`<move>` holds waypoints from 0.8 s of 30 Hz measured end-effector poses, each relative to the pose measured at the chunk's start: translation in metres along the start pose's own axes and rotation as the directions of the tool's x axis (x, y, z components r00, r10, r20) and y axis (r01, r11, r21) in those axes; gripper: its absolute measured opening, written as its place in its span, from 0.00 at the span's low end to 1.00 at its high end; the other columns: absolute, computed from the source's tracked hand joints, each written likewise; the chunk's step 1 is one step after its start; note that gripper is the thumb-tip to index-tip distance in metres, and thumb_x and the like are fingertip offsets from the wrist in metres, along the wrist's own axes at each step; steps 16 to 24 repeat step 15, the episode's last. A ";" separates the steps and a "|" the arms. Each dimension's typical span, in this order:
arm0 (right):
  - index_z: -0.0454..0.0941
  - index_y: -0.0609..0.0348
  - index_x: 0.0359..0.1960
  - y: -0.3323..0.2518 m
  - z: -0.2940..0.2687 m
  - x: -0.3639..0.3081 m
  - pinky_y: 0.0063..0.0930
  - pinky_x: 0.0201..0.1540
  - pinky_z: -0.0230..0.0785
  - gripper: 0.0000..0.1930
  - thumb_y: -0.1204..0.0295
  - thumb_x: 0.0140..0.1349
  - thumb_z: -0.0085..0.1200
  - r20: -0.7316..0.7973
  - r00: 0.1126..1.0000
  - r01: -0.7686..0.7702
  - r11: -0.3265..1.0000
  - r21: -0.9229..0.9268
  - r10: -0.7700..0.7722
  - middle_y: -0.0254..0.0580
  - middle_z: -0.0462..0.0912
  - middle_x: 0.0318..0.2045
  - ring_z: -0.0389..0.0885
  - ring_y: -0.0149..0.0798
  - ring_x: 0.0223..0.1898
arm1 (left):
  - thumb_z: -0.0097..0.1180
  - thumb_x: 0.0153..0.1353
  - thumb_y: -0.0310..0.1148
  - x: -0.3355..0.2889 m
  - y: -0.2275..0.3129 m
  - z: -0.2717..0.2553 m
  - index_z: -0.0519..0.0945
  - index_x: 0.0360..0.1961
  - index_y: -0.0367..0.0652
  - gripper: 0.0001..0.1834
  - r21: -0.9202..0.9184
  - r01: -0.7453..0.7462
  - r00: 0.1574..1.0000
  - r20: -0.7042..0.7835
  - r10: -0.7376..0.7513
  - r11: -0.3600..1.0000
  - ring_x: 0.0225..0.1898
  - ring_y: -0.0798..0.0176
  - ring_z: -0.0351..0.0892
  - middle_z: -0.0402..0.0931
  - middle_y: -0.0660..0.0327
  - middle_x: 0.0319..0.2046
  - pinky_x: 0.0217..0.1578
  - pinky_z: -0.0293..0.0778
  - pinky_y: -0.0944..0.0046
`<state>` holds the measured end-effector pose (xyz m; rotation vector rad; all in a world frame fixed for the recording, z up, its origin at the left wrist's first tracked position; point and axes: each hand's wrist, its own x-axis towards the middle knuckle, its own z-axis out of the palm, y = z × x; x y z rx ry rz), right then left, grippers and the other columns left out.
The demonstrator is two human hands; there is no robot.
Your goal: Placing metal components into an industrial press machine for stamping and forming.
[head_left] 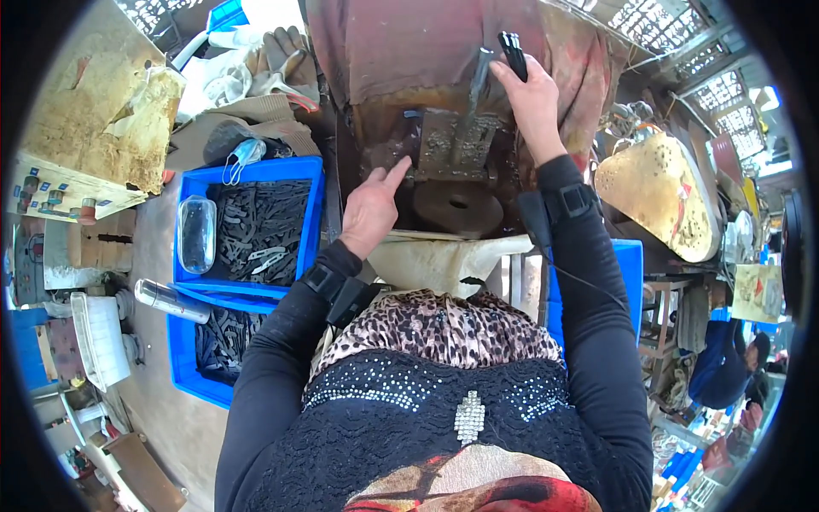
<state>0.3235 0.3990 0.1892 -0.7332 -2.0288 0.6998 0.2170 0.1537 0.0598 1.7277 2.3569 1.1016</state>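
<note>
My right hand (536,107) is raised at the far side of the machine, its fingers closed round a small bundle of dark metal strips (513,56) with bright ends. Just left of the bundle stands a wet-looking upright pipe (478,81). Below it sits a wet metal block (444,141), and nearer me lies a round brown disc (461,212) with a hole in its middle. My left hand (373,205) hovers left of the disc, index finger stretched out and nothing visible in it; its other fingers are partly hidden.
At my left, a blue bin (314,205) holds many dark metal pieces and a clear oval container (197,235). Another blue bin (183,358) overlaps it nearer me. A clear bottle (171,300) lies beside them. Brown cloth (401,43) hangs behind the machine; gloves (286,64) lie far left.
</note>
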 end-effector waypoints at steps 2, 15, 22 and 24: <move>0.81 0.61 0.38 -0.007 0.008 0.014 0.27 0.34 0.69 0.12 0.63 0.62 0.59 -0.032 0.998 0.054 0.999 0.002 -0.054 0.38 0.83 0.26 0.77 0.29 0.28 | 0.52 0.47 0.16 0.000 -0.002 0.000 0.77 0.49 0.44 0.25 0.017 -0.036 0.999 0.034 0.035 0.999 0.36 0.44 0.78 0.74 0.51 0.35 0.36 0.76 0.52; 0.84 0.52 0.40 0.008 0.034 0.042 0.43 0.37 0.74 0.16 0.55 0.58 0.60 -0.012 0.968 0.230 0.901 -0.369 -0.252 0.54 0.83 0.28 0.83 0.53 0.33 | 0.52 0.48 0.18 0.005 -0.007 0.003 0.81 0.41 0.44 0.19 0.046 -0.034 0.999 0.001 0.034 0.998 0.37 0.46 0.79 0.74 0.50 0.35 0.36 0.77 0.54; 0.84 0.52 0.40 0.008 0.034 0.042 0.43 0.37 0.74 0.16 0.55 0.58 0.60 -0.012 0.968 0.230 0.901 -0.369 -0.252 0.54 0.83 0.28 0.83 0.53 0.33 | 0.52 0.48 0.18 0.005 -0.007 0.003 0.81 0.41 0.44 0.19 0.046 -0.034 0.999 0.001 0.034 0.998 0.37 0.46 0.79 0.74 0.50 0.35 0.36 0.77 0.54; 0.84 0.52 0.40 0.008 0.034 0.042 0.43 0.37 0.74 0.16 0.55 0.58 0.60 -0.012 0.968 0.230 0.901 -0.369 -0.252 0.54 0.83 0.28 0.83 0.53 0.33 | 0.52 0.48 0.18 0.005 -0.007 0.003 0.81 0.41 0.44 0.19 0.046 -0.034 0.999 0.001 0.034 0.998 0.37 0.46 0.79 0.74 0.50 0.35 0.36 0.77 0.54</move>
